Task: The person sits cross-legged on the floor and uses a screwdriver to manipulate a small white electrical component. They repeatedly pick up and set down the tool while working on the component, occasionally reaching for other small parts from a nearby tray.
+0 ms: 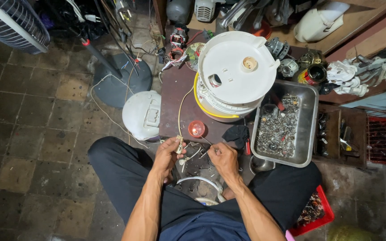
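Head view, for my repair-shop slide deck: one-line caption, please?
Seated person's left hand pinches a small wired part, right hand works a thin tool beside an upturned white appliance.

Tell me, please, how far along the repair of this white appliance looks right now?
Done: the white appliance stands upturned on the table, cord pulled out. In hand: left hand pinches a small wired part; right hand works a thin tool at it. Left: refitting; loose screws remain in the metal tray.

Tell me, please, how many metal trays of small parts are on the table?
1: the metal tray lies right of the upturned white appliance, beyond the right hand. Clutter may hide others.
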